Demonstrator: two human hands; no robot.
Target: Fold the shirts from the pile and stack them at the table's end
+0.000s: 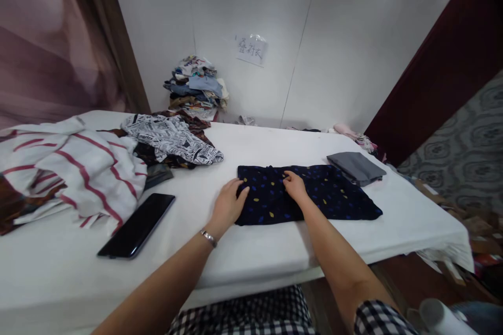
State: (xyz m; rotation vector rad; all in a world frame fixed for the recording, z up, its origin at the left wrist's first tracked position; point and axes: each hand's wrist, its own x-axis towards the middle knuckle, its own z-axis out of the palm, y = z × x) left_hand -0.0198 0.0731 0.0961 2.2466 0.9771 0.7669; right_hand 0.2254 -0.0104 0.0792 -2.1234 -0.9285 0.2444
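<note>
A dark navy shirt (pixel 330 193) with small blue and yellow spots lies folded into a flat, long shape on the white table. My left hand (pixel 229 201) rests at its left edge, thumb and forefinger apart, fingertips touching the cloth. On the upper middle of the shirt, my right hand (pixel 294 187) has its fingers bent together, pinching the fabric. A folded grey garment (pixel 359 167) sits just behind the shirt's right end. Left of my left hand lies a black phone (pixel 137 225).
A striped white and red garment (pixel 86 167) is heaped on the table's left, beside a black-and-white printed garment (pixel 168 136). A tall clothes pile (pixel 196 86) stands against the wall, below a paper sign (pixel 251 51). The white table (pixel 251 267) has its front edge near my body.
</note>
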